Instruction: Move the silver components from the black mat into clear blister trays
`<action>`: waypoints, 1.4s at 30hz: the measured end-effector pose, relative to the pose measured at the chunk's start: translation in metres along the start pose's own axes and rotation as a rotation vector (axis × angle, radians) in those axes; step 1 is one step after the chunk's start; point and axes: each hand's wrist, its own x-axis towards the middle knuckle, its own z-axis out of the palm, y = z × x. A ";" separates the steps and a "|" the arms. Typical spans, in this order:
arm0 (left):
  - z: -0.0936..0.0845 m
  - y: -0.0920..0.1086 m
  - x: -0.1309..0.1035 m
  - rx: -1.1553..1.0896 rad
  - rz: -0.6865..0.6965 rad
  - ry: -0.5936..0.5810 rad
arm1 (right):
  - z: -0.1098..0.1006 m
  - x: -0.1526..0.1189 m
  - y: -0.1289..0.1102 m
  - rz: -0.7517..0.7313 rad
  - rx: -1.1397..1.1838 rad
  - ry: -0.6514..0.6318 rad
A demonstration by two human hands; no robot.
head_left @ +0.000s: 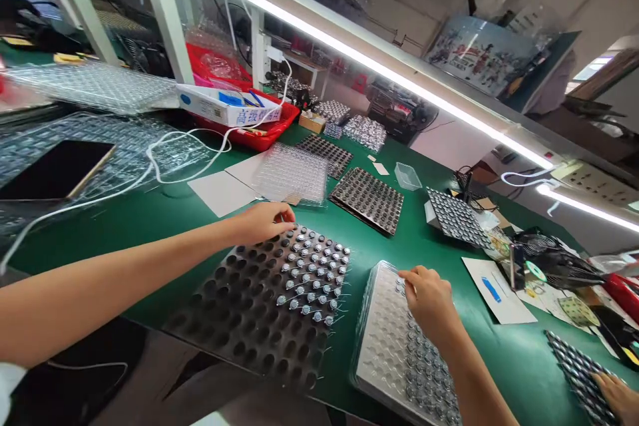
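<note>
Right hand: it is hovering over the far end of the white tray, the right hand (432, 293) having thumb and forefinger close together; whether they are gripping a part, I cannot tell.
Left hand: the left hand (264, 221) is bending at the far edge of the dark tray, thumb and fingertips nearly meeting; any part between them is not showing.
White tray: the white tray (382, 333) is lying under the right hand, its long side running away from the wearer; grey parts (424, 359) are filling its right side.
Dark tray: the dark tray (264, 313) is lying to the left of the white tray, just beside it, and reaching back toward the wearer's lap.
Silver parts: the silver parts (318, 316) are standing in the dark tray's far right holes, facing the white tray; the left hand is nearer to them.
Gap: a strip of green table (424, 246) is separating the two trays, one hand being at each.
Beyond: a dark stack (369, 200) and a clear tray (294, 176) are lying past the left hand.
Far right: a co-worker's hand (616, 393) is resting on another tray.
</note>
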 end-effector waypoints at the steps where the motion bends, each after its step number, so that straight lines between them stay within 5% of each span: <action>1: 0.000 -0.003 0.000 0.002 0.003 -0.002 | 0.000 0.005 -0.006 -0.032 0.026 0.012; 9: 0.056 0.028 0.046 0.114 0.280 -0.049 | 0.021 0.081 -0.069 -0.153 0.423 -0.194; 13: 0.079 0.049 0.072 0.171 0.191 -0.250 | 0.036 0.104 -0.076 -0.180 0.443 -0.291; 16: 0.085 0.057 0.083 0.142 0.098 -0.295 | 0.041 0.110 -0.077 -0.161 0.454 -0.279; 22: 0.089 0.053 0.088 0.015 0.036 -0.144 | 0.028 0.101 -0.067 -0.025 0.499 -0.106; 27: 0.079 0.042 0.082 -0.143 0.058 -0.024 | -0.004 0.063 -0.008 0.097 0.547 -0.009; 32: 0.086 0.054 0.079 -0.289 0.111 -0.027 | -0.005 0.027 0.039 0.175 0.461 -0.123; 42: 0.146 0.128 0.097 -0.086 0.175 -0.200 | 0.024 0.043 0.011 0.230 0.354 -0.184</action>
